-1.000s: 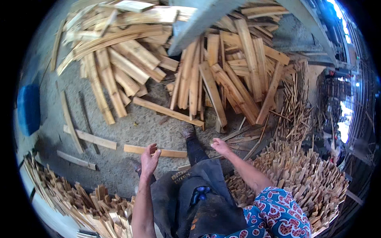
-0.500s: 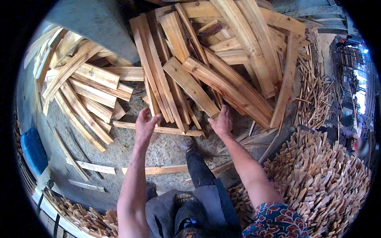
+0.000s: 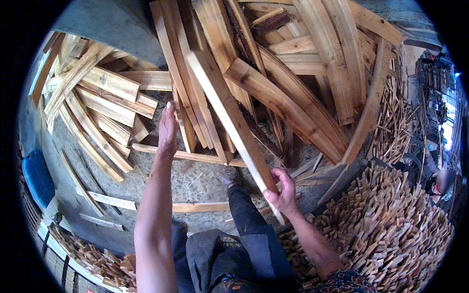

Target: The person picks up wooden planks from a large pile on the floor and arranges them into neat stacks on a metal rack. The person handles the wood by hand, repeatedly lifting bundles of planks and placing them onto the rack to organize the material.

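Plank (image 3: 237, 122) is clamped short of its near end by right hand (image 3: 284, 193), apparently for leverage — left hand (image 3: 168, 129) unfolded, gripping nothing visible, beside boards (image 3: 184, 90).

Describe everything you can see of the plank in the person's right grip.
The plank is long, straight-looking and flat-faced, apparently sawn timber, with a pale, brightly lit narrow edge and a browner broad face. It slants from upper left to lower right in the view. The right grip holds it near its lower end, thumb on the pale edge. Its upper end overlaps other planks; whether it touches them is unclear.
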A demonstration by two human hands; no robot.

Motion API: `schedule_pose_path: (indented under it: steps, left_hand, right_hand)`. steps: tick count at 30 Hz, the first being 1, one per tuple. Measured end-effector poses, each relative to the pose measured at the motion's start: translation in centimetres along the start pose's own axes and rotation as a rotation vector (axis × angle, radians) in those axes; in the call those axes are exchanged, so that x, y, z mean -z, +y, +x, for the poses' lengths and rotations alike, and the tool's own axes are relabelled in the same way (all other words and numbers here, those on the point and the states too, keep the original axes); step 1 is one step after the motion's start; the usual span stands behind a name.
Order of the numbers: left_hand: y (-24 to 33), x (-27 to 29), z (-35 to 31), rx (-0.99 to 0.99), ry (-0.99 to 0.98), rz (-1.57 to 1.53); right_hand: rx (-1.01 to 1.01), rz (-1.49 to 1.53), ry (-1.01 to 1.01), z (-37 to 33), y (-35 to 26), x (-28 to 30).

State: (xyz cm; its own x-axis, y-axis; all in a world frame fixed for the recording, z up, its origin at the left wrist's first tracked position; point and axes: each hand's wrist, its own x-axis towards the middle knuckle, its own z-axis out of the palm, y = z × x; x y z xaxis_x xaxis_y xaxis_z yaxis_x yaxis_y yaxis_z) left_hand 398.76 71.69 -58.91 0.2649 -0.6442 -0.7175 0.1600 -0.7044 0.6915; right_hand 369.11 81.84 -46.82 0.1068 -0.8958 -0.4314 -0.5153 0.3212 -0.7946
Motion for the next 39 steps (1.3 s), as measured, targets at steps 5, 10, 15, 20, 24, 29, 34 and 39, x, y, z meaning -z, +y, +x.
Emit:
schedule_pose_path:
  steps: [5,10,15,20,24,29,34,39]
  left_hand:
    - [-1.1,-0.9,1.2,0.082,-0.136,-0.153]
    - [-2.0,0.3,3.1,0.242,-0.064,-0.057]
    - [-0.1,-2.0,0.2,0.129,-0.142,-0.335]
    - [-1.8,-1.1,-2.5,0.182,-0.217,-0.233]
    - [-1.0,-1.4,-8.9,0.080,-0.418,-0.381]
    - [2.3,-2.1,-20.0,0.303,-0.440,-0.663]
    - [4.9,0.0,-31.0,0.233,-0.328,-0.756]
    - [2.5,4.4,-41.7,0.238,-0.071,-1.067]
  right_hand:
    - [0.145,0.157,-0.005,9.5,-1.6,-6.9]
    - [0.183,-0.223,0.213,13.6,0.2,-12.4]
    - [0.047,0.075,0.173,13.7,0.3,-12.0]
    - [-0.391,0.487,-0.202,12.2,-3.3,-8.2]
    - [-0.472,0.288,-0.394,9.0,-6.3,-3.2]
    - [-0.539,0.272,-0.452,2.4,-13.7,-0.1]
    - [-0.598,0.188,-0.576,-4.9,-19.1,2.4]
    - [-0.733,0.003,-0.856,-10.9,-24.5,-1.2]
